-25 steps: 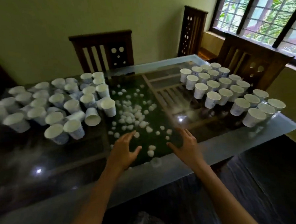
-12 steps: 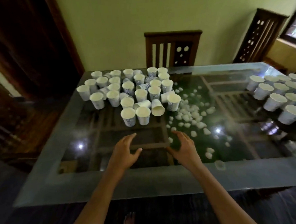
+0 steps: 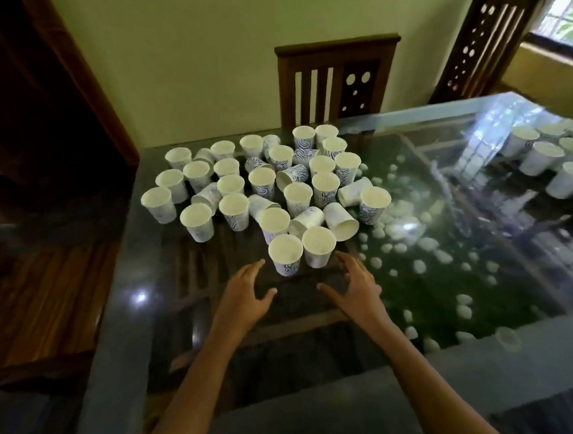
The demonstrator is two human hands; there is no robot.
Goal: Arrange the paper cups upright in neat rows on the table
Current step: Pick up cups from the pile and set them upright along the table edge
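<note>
a glass tabletop (image 3: pixel 197 321) with a frosted rim carries a crowded, untidy cluster of white paper cups (image 3: pixel 263 181) with blue swirl patterns on its far left part. most stand upright with the mouth up, but several lie tipped among them, such as one tipped cup (image 3: pixel 342 222) with its mouth facing the camera and another fallen cup (image 3: pixel 353 190) just behind it. to the right of the cluster many small white lumps (image 3: pixel 427 242) are scattered over a dark green area; whether they lie on the glass or under it is not clear. at the far right edge a second group of upright cups (image 3: pixel 541 158) stands in tidier lines, well apart from the cluster. a dark wooden chair (image 3: pixel 337 78) stands behind the tabletop against the wall, another chair (image 3: pixel 483 40) is at the far right corner, and a window (image 3: pixel 567 19) shows beyond it.

the two nearest cups, a left front cup (image 3: pixel 286 256) and a right front cup (image 3: pixel 319 247), stand upright, touching side by side at the near edge of the cluster. the left hand (image 3: pixel 246 297) sits just beside the left one and the right hand (image 3: pixel 352 286) just beside the right one, neither touching. both hands are wide, fingers spread and gently bent, palms turned inward, holding nothing, with bare forearms reaching in from the near edge.
</note>
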